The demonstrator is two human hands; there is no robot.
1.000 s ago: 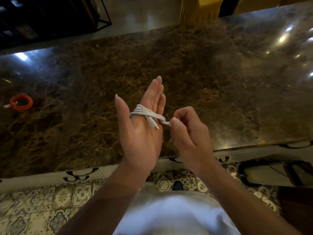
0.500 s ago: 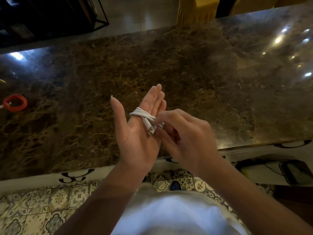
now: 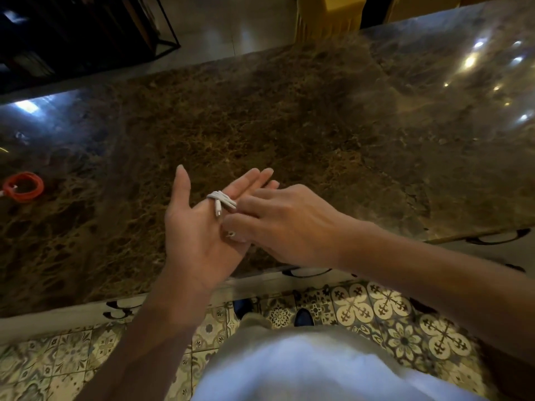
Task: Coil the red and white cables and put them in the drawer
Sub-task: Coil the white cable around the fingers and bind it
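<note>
Left hand (image 3: 199, 235) wrapped in white cable (image 3: 221, 199)

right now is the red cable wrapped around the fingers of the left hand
No, the red cable lies coiled on the marble table far to the left; the white cable is what wraps the left hand fingers.

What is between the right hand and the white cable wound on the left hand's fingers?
Nothing visible. The white cable is wrapped around the straight fingers of the left hand, and the right hand already reaches its fingers to the coil from the right side. The red cable lies coiled far away on the table.
</note>
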